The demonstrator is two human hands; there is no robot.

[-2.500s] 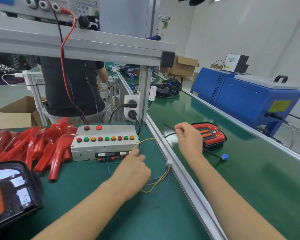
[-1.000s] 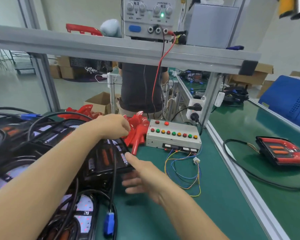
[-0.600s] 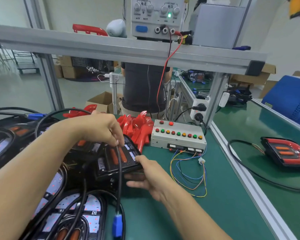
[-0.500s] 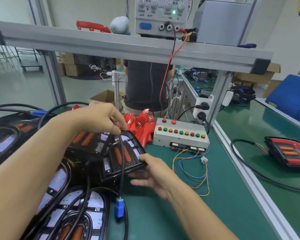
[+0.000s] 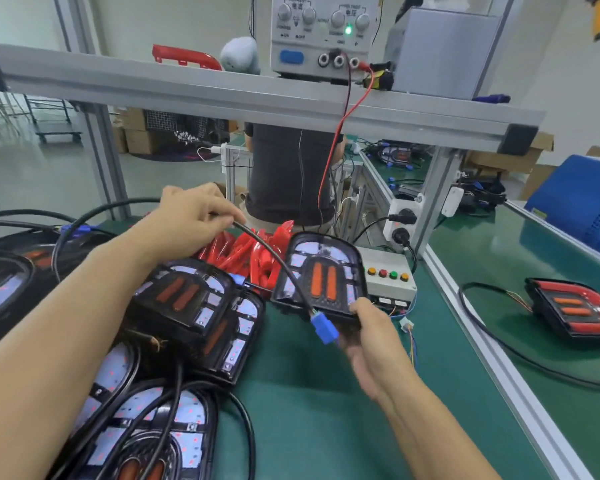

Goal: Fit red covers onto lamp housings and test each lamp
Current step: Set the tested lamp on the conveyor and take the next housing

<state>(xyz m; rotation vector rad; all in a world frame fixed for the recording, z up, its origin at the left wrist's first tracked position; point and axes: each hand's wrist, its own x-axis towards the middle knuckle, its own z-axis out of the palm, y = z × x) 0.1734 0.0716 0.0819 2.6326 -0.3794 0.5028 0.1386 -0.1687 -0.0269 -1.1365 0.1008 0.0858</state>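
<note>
On the green bench [image 5: 326, 427], the heap of bare lamp housings [image 5: 174, 341] fills the 8 o'clock side, and one housing [image 5: 321, 277] is tilted up at centre, its long axis running toward 12, with the red covers [image 5: 250, 251] just behind it at 11 o'clock. The right hand [image 5: 371, 332] pinches that housing's near edge, while the left hand [image 5: 191, 220], nearer the covers, pinches its black cable [image 5: 274, 259], the blue plug [image 5: 324, 327] dangling at 6. Half a second ago the housing lay lower against the heap; now it is clear and more upright.
</note>
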